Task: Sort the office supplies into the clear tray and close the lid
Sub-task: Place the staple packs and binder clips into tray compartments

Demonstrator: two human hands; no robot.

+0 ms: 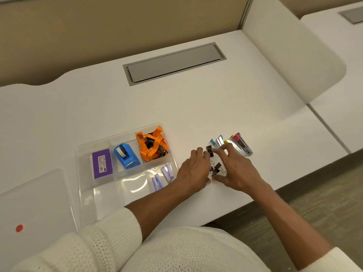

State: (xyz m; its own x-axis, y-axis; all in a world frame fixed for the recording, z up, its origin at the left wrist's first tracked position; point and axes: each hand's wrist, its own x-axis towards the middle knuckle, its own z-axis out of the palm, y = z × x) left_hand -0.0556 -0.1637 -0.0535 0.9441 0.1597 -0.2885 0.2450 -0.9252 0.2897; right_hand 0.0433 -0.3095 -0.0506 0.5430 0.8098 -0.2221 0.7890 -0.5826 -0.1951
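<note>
The clear tray (84, 185) sits at the left front of the desk. It holds a purple box (102, 163), a blue tape dispenser (126, 156), orange lanyards (152, 146) and several purple staple strips (163, 176). Just right of the tray, black binder clips (216, 168) lie in a small heap on the desk. My left hand (193, 169) and my right hand (237, 169) cup around this heap from both sides, fingertips touching the clips. Behind my right hand lie several small staplers (238, 144) in a row.
The tray's clear lid (33, 197), with a red dot, lies flat at the far left. A grey cable hatch (174, 62) is set into the desk at the back. The desk's front edge runs close under my right forearm.
</note>
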